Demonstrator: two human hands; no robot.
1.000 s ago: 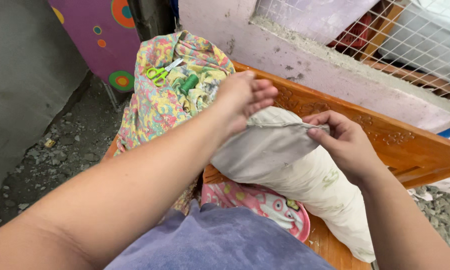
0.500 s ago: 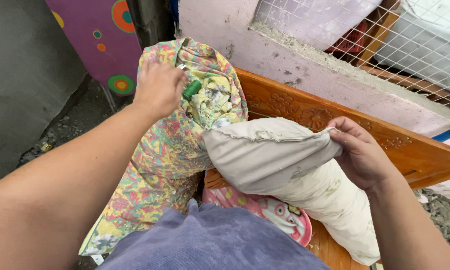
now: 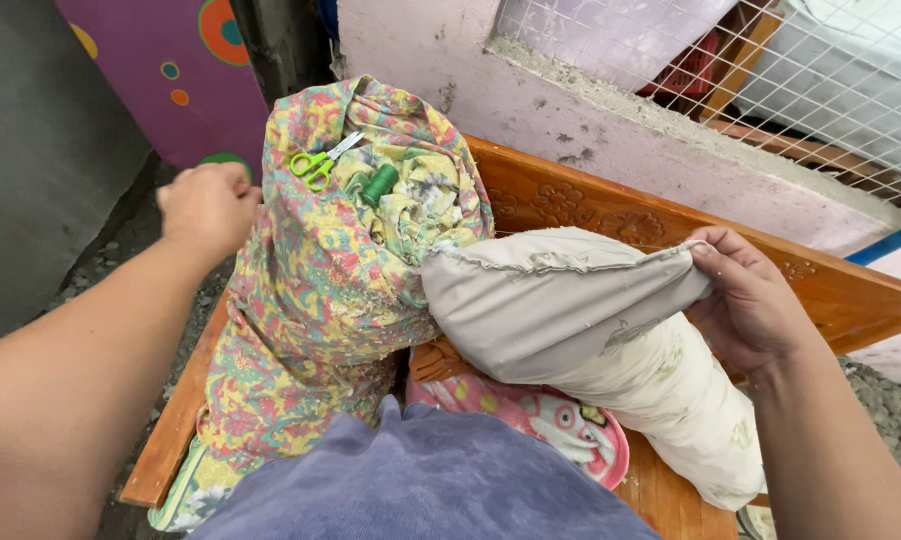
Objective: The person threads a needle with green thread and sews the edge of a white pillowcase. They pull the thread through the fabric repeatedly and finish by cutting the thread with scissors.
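My right hand [image 3: 749,303] grips the far corner of a cream pillow [image 3: 561,310], pinching its frilled seam edge. The pillow lies across a carved wooden bench [image 3: 611,215] and leans against a floral cloth bundle [image 3: 331,270]. On top of the bundle rest small green-handled scissors [image 3: 316,163] and a green thread spool [image 3: 379,183]. Out to the left of the bundle, apart from it, my left hand [image 3: 209,205] is raised with its fingers curled closed. I see its back only, and nothing shows in it.
A pink printed cushion [image 3: 546,420] lies under the pillow on the bench. Blue-purple cloth [image 3: 421,485] covers my lap. A purple board with coloured circles [image 3: 161,70] stands at the back left. A pale wall with wire mesh [image 3: 771,70] runs behind. Rubble covers the ground [image 3: 101,260].
My left hand left the pillow seam, passed over the scissors and spool, and has drawn out to the left of the bundle. My right hand keeps its grip on the pillow.
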